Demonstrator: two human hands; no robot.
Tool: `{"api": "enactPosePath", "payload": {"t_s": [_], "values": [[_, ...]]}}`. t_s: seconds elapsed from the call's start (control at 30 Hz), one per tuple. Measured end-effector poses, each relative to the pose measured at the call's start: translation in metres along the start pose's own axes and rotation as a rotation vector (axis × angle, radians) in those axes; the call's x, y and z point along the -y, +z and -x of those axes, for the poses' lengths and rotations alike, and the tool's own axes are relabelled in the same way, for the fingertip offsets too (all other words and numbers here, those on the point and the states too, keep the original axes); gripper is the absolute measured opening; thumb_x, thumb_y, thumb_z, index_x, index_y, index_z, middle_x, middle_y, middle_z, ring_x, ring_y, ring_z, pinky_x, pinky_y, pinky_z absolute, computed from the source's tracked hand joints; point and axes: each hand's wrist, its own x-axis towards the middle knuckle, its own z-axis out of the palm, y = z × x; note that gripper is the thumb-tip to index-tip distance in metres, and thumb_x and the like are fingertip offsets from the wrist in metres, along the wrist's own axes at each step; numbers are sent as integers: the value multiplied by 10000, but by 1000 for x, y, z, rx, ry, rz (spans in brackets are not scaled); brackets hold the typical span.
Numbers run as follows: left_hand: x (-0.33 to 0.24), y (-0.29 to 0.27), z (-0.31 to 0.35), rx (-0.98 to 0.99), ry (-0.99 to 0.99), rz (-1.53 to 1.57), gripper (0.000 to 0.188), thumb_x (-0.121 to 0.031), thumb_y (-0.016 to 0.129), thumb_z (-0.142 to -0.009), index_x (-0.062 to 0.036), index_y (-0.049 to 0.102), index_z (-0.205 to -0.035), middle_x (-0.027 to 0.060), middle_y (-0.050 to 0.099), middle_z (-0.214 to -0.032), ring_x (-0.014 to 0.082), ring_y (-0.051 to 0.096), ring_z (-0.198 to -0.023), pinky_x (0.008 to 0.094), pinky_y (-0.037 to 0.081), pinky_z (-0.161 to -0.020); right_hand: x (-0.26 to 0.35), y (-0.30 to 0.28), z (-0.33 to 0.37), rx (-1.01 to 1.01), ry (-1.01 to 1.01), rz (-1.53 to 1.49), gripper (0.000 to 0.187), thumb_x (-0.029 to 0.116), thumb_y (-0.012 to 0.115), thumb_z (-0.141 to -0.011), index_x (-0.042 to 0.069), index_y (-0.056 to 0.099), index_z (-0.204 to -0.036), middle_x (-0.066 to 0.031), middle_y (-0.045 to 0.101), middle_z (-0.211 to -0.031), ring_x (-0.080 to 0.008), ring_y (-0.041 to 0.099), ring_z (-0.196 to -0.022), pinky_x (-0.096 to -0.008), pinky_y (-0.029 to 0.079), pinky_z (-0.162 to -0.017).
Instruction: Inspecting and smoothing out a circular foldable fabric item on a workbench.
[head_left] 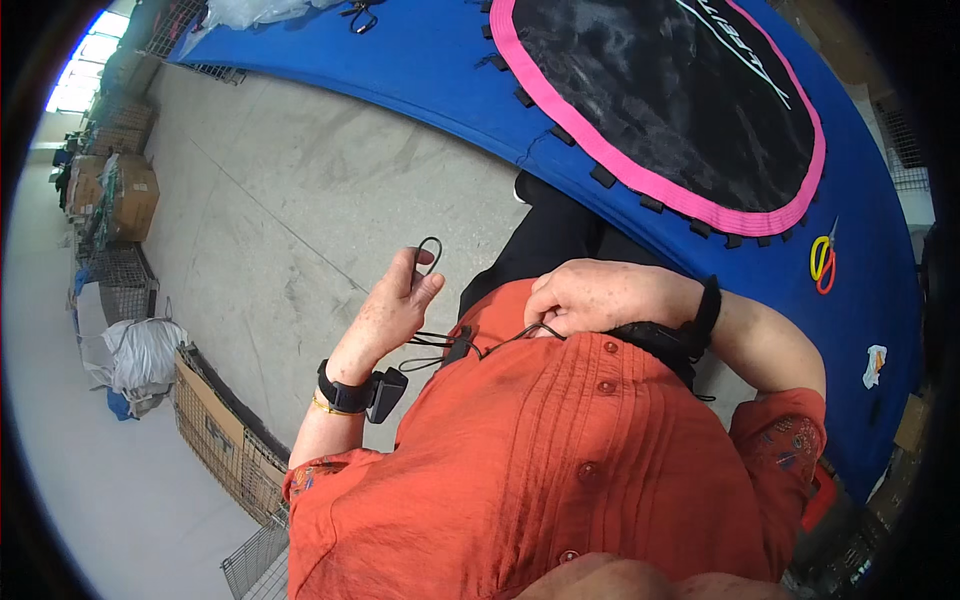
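My left hand (392,312) is raised over the floor, thumb and fingers pinched on a thin black cord (437,246) whose loop stands up above the fingertips. More lengths of black cord (430,341) run across the front of my body, below that hand. Close to my waist, my right hand (590,297) is bent with its fingers curled down, and a black cord comes out from under them. Its fingertips are partly hidden. Beyond it, a round black mat (660,90) with a pink border (640,178) and black tabs lies on the blue-covered table (450,105).
Yellow-and-orange-handled scissors (823,262) lie on the blue cover at the right, with a small white scrap (875,366) nearer me. Cardboard boxes (130,198), wire cages (215,410) and a white bag (143,352) stand along the left. Concrete floor (270,190) stretches between.
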Motion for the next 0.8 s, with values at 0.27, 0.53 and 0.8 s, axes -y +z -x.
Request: {"api": "enactPosePath", "payload": {"t_s": [0.27,0.53,0.8], "values": [[-13,-5,-2,300,-169,-68,326,-288,473,-1096,-61,635,-1263,-10,559,-694,60,456,-511,255,368,-456,8,2,-4,38,-50,256,190,167,668,-877,28,711,-1000,-129,729,-962,-323,697,-897,-419,544,-784],[16,4,-1,892,-559,661,205,-162,459,-1116,-89,564,-1277,-43,490,-619,30,302,-418,203,205,-344,29,5,-8,71,-44,467,178,199,658,-869,69,734,-964,-131,743,-907,-325,716,-865,-436,557,-727],[-19,32,10,631,-143,-75,352,-367,455,-1116,-101,566,-1320,31,607,-798,110,548,-527,287,465,-448,30,11,0,-9,-32,582,129,160,621,-849,76,718,-839,-127,745,-831,-318,733,-799,-442,568,-712]]}}
